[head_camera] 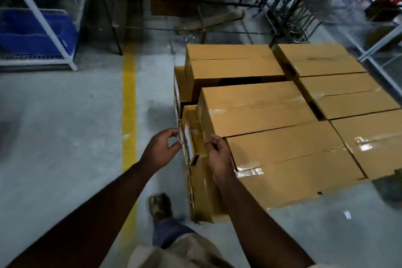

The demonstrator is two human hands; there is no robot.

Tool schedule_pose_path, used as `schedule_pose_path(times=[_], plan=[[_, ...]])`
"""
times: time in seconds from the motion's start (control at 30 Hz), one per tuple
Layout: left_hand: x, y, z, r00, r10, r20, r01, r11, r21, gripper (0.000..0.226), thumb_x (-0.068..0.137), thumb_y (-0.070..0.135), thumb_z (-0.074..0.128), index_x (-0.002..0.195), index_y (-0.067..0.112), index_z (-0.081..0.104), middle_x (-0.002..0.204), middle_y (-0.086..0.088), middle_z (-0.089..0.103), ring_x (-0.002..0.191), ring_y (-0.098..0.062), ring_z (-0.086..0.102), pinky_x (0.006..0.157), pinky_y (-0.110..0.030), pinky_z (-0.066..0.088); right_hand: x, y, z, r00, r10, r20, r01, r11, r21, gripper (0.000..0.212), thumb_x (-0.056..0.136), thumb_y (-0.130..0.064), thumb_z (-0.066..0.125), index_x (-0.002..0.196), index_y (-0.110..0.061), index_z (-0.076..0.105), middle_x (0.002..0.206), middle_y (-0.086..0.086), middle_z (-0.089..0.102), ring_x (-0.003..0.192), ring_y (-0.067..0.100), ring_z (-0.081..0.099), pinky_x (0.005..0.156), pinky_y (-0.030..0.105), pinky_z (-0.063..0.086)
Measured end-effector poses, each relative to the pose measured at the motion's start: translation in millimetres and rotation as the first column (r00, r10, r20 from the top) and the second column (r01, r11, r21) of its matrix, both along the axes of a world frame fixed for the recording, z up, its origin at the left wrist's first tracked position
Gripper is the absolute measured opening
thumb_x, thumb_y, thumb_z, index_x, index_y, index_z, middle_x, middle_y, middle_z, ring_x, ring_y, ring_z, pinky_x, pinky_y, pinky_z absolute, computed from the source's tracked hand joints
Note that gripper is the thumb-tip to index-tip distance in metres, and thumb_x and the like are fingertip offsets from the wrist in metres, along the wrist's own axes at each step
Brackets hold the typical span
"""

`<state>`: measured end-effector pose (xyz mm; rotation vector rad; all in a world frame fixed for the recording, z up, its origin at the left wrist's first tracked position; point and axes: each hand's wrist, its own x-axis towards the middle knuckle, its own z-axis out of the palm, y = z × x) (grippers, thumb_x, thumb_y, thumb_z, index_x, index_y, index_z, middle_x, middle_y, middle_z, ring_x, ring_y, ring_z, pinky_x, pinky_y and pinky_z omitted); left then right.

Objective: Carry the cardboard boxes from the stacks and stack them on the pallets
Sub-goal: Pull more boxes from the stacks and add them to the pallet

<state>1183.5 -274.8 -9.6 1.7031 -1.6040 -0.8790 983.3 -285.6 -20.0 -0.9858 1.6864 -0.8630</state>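
Observation:
Several brown taped cardboard boxes [282, 154] lie packed side by side in a low block on the floor, filling the right half of the view. At the block's near left edge a narrower box [201, 189] stands on its side with a white label facing left. My left hand [159, 150] hovers at that box's labelled left face, fingers curled apart, fingertips at the label. My right hand [218, 156] is at the box's right top edge, where it meets the big box, fingers bent. Neither hand clearly grips anything. No pallet shows under the boxes.
A yellow floor line [129, 102] runs away from me left of the boxes. A white rack with a blue bin [32, 35] stands at far left. Dark metal frames and wood scraps [206, 22] lie beyond the boxes. A white rail [378, 65] borders the right. My foot [159, 206] is below the hands.

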Motion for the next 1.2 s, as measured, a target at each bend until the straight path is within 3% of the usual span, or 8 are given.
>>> schedule_pose_path(times=[0.23,0.4,0.5,0.67,0.77,0.97,1.07,1.2], plan=[[44,-110,-27,0.911,-0.347,0.221,0.33,0.937,0.113,0.052,0.096,0.032,0.074,0.143,0.016,0.058,0.142,-0.005,0.061,0.135,-0.025,0.052,0.11,-0.036,0.043,59,-80,-27,0.988,-0.149,0.043,0.143,0.983,0.112,0.037,0.103,-0.019,0.064,0.139,-0.015,0.06,0.116,-0.004,0.063,0.109,0.014,0.058,0.092,0.025,0.043],[52,-198,-24,0.81,-0.521,0.269,0.493,0.854,0.168,0.057,0.095,0.035,0.073,0.146,0.019,0.056,0.145,-0.004,0.058,0.136,-0.025,0.051,0.107,-0.038,0.046,78,-137,-38,0.961,-0.258,0.101,0.232,0.948,0.216,0.036,0.096,-0.029,0.07,0.13,-0.023,0.062,0.12,-0.004,0.068,0.114,0.02,0.064,0.103,0.037,0.05],[44,-247,-21,0.735,-0.617,0.281,0.591,0.786,0.18,0.056,0.095,0.033,0.073,0.145,0.016,0.057,0.144,-0.005,0.059,0.132,-0.026,0.054,0.104,-0.036,0.047,72,-164,-44,0.809,-0.518,0.279,0.398,0.831,0.388,0.048,0.088,-0.045,0.073,0.125,-0.014,0.068,0.117,0.008,0.075,0.108,0.031,0.073,0.099,0.049,0.059],[27,-322,-29,0.662,-0.722,0.2,0.662,0.689,0.294,0.054,0.096,0.031,0.073,0.144,0.015,0.055,0.137,-0.007,0.065,0.119,-0.025,0.064,0.095,-0.037,0.055,69,-185,-47,0.394,-0.807,0.441,0.524,0.591,0.613,0.04,0.102,-0.046,0.063,0.1,-0.006,0.067,0.084,0.007,0.072,0.072,0.02,0.071,0.058,0.034,0.06],[18,-366,-46,0.646,-0.755,0.115,0.685,0.639,0.35,0.054,0.096,0.032,0.073,0.144,0.016,0.054,0.135,-0.008,0.066,0.12,-0.026,0.065,0.097,-0.043,0.056,83,-200,-53,0.13,-0.881,0.455,0.597,0.436,0.673,0.038,0.102,-0.044,0.063,0.117,-0.009,0.06,0.111,0.016,0.065,0.092,0.026,0.066,0.048,0.035,0.059],[-3,-441,-84,0.57,-0.821,0.01,0.711,0.499,0.495,0.098,0.079,0.063,0.074,0.158,0.02,0.033,0.153,-0.012,0.052,0.131,-0.03,0.057,0.107,-0.048,0.051,103,-241,-65,-0.16,-0.901,0.404,0.726,0.17,0.666,0.048,0.106,-0.034,0.057,0.147,-0.01,0.051,0.147,0.011,0.058,0.097,0.027,0.07,0.062,0.038,0.062],[-27,-453,-75,0.435,-0.897,0.084,0.789,0.424,0.446,0.105,0.088,0.047,0.078,0.165,0.02,0.013,0.168,-0.016,0.021,0.145,-0.035,0.04,0.114,-0.045,0.043,100,-266,-65,-0.221,-0.908,0.356,0.742,0.08,0.665,0.044,0.109,-0.03,0.053,0.147,-0.008,0.049,0.15,0.014,0.056,0.117,0.034,0.068,0.057,0.04,0.061],[-64,-477,-98,0.375,-0.925,0.054,0.8,0.352,0.486,0.097,0.088,0.046,0.078,0.161,0.013,0.023,0.155,-0.015,0.05,0.135,-0.034,0.054,0.108,-0.046,0.049,98,-283,-68,-0.313,-0.883,0.351,0.749,-0.002,0.663,0.04,0.11,-0.028,0.051,0.144,-0.006,0.051,0.15,0.016,0.055,0.122,0.036,0.064,0.059,0.041,0.061]])
